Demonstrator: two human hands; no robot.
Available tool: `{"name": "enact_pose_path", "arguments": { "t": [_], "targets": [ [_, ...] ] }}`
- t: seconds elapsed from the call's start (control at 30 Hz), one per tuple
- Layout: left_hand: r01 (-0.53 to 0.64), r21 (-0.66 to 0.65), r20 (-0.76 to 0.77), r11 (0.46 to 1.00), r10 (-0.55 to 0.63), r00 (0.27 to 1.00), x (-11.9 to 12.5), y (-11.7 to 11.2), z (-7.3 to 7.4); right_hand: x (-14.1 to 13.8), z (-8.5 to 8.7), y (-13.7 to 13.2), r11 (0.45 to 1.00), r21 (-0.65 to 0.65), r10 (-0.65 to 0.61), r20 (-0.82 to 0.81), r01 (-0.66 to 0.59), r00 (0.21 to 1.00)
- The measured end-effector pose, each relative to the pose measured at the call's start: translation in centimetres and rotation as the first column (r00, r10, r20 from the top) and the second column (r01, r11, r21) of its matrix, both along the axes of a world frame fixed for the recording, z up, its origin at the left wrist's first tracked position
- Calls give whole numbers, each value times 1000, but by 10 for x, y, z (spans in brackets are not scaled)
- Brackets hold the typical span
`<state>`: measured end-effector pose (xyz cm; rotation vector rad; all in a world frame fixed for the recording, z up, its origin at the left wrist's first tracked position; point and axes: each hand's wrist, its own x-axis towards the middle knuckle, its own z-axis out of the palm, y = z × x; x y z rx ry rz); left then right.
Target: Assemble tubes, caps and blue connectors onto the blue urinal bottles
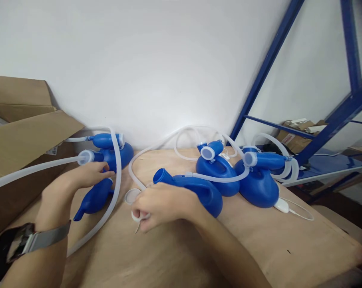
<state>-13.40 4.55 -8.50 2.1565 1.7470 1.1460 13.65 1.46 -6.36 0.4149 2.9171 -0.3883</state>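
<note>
At the left, my left hand (86, 176) closes its thumb and fingers at a blue urinal bottle (126, 154); the exact grip is partly hidden. A white hose (37, 170) runs from a white cap (85, 157) beside that hand. Below it lies a blue funnel-shaped piece (97, 197). In the middle, my right hand (169, 202) is closed on a small white cap (135, 217), partly covered by the fingers. Another round white cap (132, 196) lies just behind it. An uncapped blue urinal bottle (212, 200) lies on its side behind my right wrist.
Two more blue urinal bottles (217, 176) (259, 190) with coiled white hoses stand at the right. A white device with a cord (282, 205) lies beside them. An open cardboard box (28, 134) is at the left, and a blue metal rack (266, 64) rises at the right.
</note>
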Motion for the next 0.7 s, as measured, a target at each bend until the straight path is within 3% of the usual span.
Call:
{"name": "enact_pose_path", "arguments": {
  "t": [0.1, 0.2, 0.23, 0.33, 0.4, 0.47, 0.53, 0.6, 0.67, 0.7],
  "targets": [
    [42, -154, -213, 987, -75, 974, 17, -18, 28, 29, 20, 13, 994, -100, -68, -238, 46, 969],
    [296, -171, -135, 940, -319, 938, 50, -40, 54, 56, 29, 27, 982, -185, -109, -454, 26, 884],
    [395, -221, -108, 892, -425, 899, 62, -46, 59, 63, 31, 31, 977, -212, -122, -506, 15, 854],
    [576, -255, -44, 777, -604, 796, 96, -50, 64, 75, 31, 40, 962, -272, -157, -583, -10, 797],
    [619, -229, -39, 751, -642, 765, 109, -45, 59, 80, 31, 43, 956, -295, -189, -586, 10, 788],
    [606, -199, -46, 770, -625, 779, 111, -35, 52, 87, 30, 45, 943, -318, -271, -562, 98, 782],
    [495, -163, -82, 853, -512, 855, 107, -23, 43, 98, 29, 47, 901, -330, -417, -482, 282, 771],
    [316, -106, -160, 943, -329, 931, 101, -12, 34, 111, 26, 50, 811, -282, -584, -336, 512, 739],
    [209, -86, -228, 974, -223, 948, 101, -5, 26, 121, 23, 55, 710, -198, -703, -151, 676, 695],
    [210, -103, -243, 972, -229, 942, 104, -3, 22, 124, 21, 57, 678, -172, -731, -65, 714, 679]
  ]
}}
